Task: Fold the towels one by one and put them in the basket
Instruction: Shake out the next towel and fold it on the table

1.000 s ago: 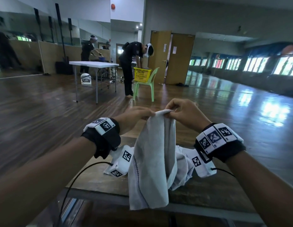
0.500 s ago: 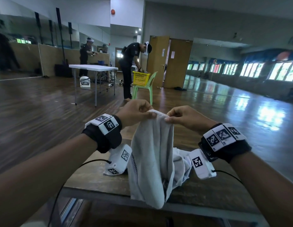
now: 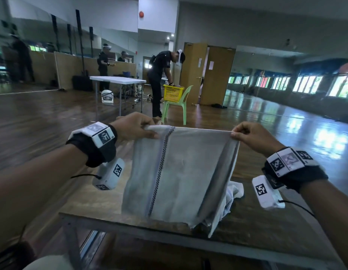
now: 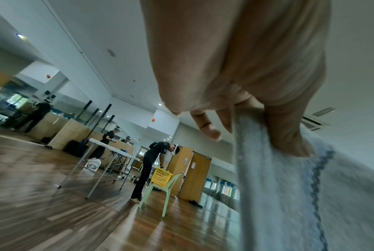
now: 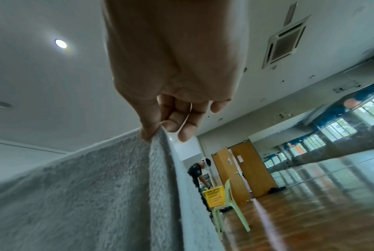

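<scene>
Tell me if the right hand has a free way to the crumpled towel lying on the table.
Probably not at once. The right hand pinches a top corner of the spread towel, and the left hand holds the other. The crumpled towel lies below, partly behind the hanging cloth; the hand would first have to release its grip.

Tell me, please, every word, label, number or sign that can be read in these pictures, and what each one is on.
None can be read.
Square black-and-white code markers on the left wristband and right wristband: patterns only, no letters.
Two paper notices on the wooden doors: too small and blurred.
Towel: a dark stitched stripe, no lettering.
Yellow basket: no readable label.
</scene>
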### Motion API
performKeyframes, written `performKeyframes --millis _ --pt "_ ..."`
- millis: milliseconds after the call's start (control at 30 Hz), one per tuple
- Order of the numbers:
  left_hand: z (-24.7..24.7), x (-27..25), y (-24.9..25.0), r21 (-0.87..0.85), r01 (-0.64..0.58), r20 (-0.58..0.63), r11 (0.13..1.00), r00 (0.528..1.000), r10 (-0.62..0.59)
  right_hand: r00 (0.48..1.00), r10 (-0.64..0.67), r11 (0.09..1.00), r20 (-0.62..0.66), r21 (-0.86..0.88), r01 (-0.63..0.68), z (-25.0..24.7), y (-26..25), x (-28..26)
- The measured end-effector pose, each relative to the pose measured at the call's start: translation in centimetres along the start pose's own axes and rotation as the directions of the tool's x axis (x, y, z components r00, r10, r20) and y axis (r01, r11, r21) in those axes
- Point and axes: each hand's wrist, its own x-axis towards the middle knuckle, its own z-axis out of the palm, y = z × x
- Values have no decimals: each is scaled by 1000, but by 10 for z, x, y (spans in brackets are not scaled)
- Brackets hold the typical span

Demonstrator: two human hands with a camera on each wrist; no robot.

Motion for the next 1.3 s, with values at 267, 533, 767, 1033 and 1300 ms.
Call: performKeyframes --millis 267,533,767,1033,1300 --pt "13 -2 8 -394 -42 5 918 999 48 988 15 989 153 -151 9 28 -2 -7" --pt "45 14 43 -201 -103 12 974 994 107 966 -161 966 204 232 112 70 -67 -15" --pt "69 10 25 -211 -52 6 976 999 54 994 -88 927 57 369 61 60 -62 -14" --pt "71 9 36 -133 -155 -110 979 984 140 989 -81 895 125 445 17 59 -53 -19" --pt "76 1 19 116 -164 2 980 986 165 989 -94 936 -116 329 128 42 -50 -13"
